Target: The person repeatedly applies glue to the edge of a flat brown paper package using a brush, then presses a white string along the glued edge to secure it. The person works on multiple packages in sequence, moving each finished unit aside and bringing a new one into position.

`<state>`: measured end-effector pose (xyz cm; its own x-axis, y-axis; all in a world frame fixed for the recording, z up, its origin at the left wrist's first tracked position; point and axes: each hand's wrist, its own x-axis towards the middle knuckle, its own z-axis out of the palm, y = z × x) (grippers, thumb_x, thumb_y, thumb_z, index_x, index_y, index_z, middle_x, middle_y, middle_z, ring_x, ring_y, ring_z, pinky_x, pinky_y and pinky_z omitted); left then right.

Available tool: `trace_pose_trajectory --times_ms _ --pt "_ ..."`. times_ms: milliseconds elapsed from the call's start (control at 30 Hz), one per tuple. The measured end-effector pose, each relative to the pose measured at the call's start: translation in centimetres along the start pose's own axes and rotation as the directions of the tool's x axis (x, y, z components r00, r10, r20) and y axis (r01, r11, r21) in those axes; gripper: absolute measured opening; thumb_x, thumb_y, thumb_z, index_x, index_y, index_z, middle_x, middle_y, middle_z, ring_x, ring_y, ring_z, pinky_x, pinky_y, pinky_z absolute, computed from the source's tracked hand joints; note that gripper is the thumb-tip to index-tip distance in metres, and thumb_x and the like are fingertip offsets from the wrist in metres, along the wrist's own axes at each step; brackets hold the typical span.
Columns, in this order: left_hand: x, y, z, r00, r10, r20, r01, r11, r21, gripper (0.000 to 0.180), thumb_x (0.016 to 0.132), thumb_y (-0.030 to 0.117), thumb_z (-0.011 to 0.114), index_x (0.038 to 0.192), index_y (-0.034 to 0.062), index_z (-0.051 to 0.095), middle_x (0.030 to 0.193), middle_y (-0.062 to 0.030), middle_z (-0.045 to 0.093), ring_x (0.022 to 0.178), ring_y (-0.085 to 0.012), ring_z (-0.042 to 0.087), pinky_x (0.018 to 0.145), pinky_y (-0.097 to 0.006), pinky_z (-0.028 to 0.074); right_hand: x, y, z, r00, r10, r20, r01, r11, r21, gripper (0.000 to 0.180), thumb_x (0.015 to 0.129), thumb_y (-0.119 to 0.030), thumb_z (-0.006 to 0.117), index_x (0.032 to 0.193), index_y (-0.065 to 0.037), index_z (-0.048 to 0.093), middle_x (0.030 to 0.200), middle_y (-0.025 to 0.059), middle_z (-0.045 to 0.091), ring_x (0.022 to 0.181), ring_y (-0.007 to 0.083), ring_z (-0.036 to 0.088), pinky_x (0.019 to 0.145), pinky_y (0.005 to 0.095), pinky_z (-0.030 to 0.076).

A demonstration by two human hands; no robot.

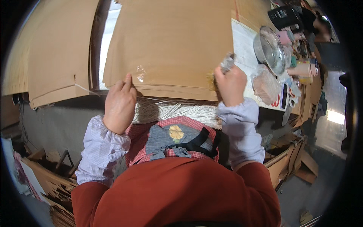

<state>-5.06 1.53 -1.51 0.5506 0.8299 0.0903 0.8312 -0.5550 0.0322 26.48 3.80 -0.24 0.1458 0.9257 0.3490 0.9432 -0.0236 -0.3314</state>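
Observation:
A stack of brown kraft paper sheets lies on the table before me. My left hand rests at the stack's near left edge with its fingers stretched out, the index finger pointing away from me. Just right of that fingertip is a shiny wet-looking patch on the top sheet. At the near right corner my right hand is closed around a brush whose handle end is wrapped in clear plastic. Its yellowish bristles touch or nearly touch the paper. A bundle of white cords hangs below the table edge.
Another brown paper stack lies left, with a loose cord across its near edge. To the right stand a metal bowl, a clear plastic bag, a phone, red-handled scissors and several cups. Cardboard stands on the floor at right.

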Motion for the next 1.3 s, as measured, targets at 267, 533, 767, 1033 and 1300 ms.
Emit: trace_pose_trajectory --times_ms 267,533,767,1033,1300 --pt "0.2 0.2 -1.1 0.999 -0.030 0.020 0.032 0.995 -0.096 0.013 0.076 0.003 0.060 0.086 -0.0051 0.062 0.130 -0.0251 0.055 0.115 -0.0374 0.052 0.088 -0.044 0.045 0.8 5.1 -4.7 0.816 0.547 0.187 -0.275 0.082 0.958 0.018 0.095 -0.019 0.063 0.092 -0.002 0.068 0.075 0.0004 0.062 0.059 0.0067 0.050 0.051 0.0223 0.038" --pt "-0.1 0.0 -3.8 1.000 -0.004 -0.016 -0.005 0.858 -0.514 0.010 0.081 0.001 0.065 0.082 -0.0024 0.056 0.129 -0.0252 0.055 0.120 -0.0413 0.050 0.095 -0.042 0.044 -5.2 19.8 -9.8 0.983 -0.058 -0.173 -0.036 0.867 -0.498 0.021 0.094 -0.007 0.058 0.110 0.003 0.067 0.094 0.0147 0.068 0.078 0.0275 0.063 0.078 0.0380 0.050" --pt "-2.4 2.0 -10.2 0.997 0.016 0.075 0.073 0.073 -0.995 0.016 0.087 0.009 0.068 0.079 -0.0023 0.061 0.073 -0.0116 0.064 0.060 -0.0166 0.057 0.055 -0.027 0.044 -9.2 -1.0 -3.8 0.939 -0.267 0.217 -0.016 0.598 0.802 0.028 0.091 -0.013 0.063 0.116 -0.002 0.066 0.108 0.0127 0.067 0.097 0.0236 0.064 0.087 0.0329 0.050" --pt "-0.7 -2.3 -10.5 0.979 -0.154 -0.135 0.065 0.859 -0.508 0.009 0.077 -0.007 0.067 0.083 -0.0009 0.064 0.072 -0.0106 0.061 0.064 -0.0215 0.060 0.059 -0.028 0.046 -6.3 5.0 -7.4 0.870 -0.126 0.476 -0.308 0.614 0.726 0.017 0.088 0.002 0.059 0.100 0.005 0.070 0.089 0.0073 0.064 0.080 0.0122 0.058 0.071 0.0237 0.044" --pt "4.3 -5.6 1.0 0.939 -0.340 0.042 0.283 0.702 -0.653 0.009 0.080 0.003 0.070 0.088 -0.0017 0.069 0.079 -0.0129 0.068 0.069 -0.0186 0.066 0.064 -0.029 0.050 -2.3 8.4 0.8 0.855 0.246 0.457 -0.467 0.750 0.469 0.016 0.081 -0.013 0.071 0.084 0.002 0.067 0.074 0.0084 0.068 0.069 0.0147 0.062 0.064 0.0281 0.049"
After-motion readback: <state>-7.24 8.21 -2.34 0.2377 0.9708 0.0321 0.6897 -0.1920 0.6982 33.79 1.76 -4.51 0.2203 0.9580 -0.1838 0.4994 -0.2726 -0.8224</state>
